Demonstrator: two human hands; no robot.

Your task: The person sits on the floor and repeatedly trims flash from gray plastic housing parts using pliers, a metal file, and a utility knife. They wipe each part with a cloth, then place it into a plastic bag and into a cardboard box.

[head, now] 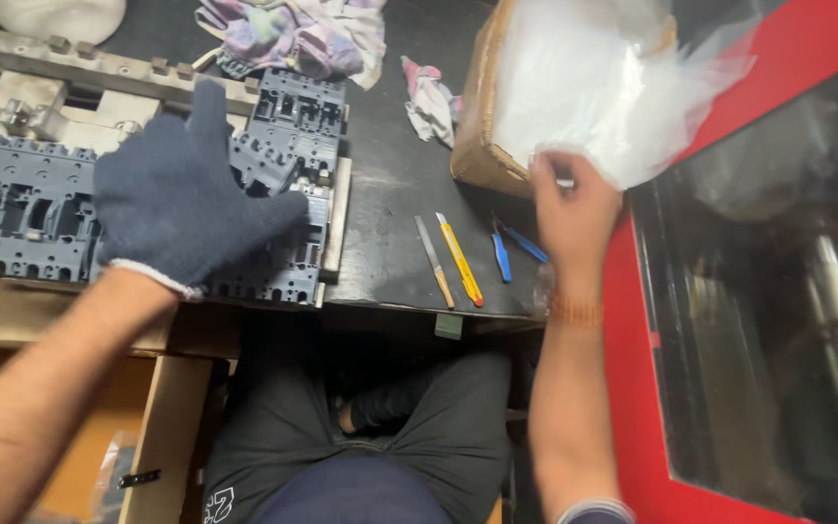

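Head cam, L to R. At approx 9 o'clock sits a row of grey breaker housings (21, 209) on the dark workbench (390, 223), w/ pale moulded parts behind them toward 11. Your left hand (186, 199), in a dark knit glove, lies spread flat over another grey housing (293, 146) near 10–11; fingers are splayed, not curled round anything, so it's pressing or steadying rather than gripping. A crumpled cloth (293, 34) lies at 12, a smaller rag (429, 97) just right of it.

Centre, approx 1 o'clock from your lap: a flat file (432, 257), a yellow-handled knife (460, 260) and blue snips (511, 247) lie side by side, untouched, just beside your right wrist.

Your right hand (574, 209), bare, is up at 2 o'clock at the mouth of a clear plastic bag (613, 78) that sits in a cardboard box (482, 116). Fingers are bunched on smth small & pale at the bag's edge; can't tell if it's a part or the plastic itself. Red machine frame (652, 369) runs from 3 to 5.

Step, as I read it: you're fetching a piece from the bag while holding the housing in place. Next move prob calls for a clean pinch to bring the piece out w/o dragging plastic, then line it up over the housing under your left palm, so lift that palm enough to see the slot.
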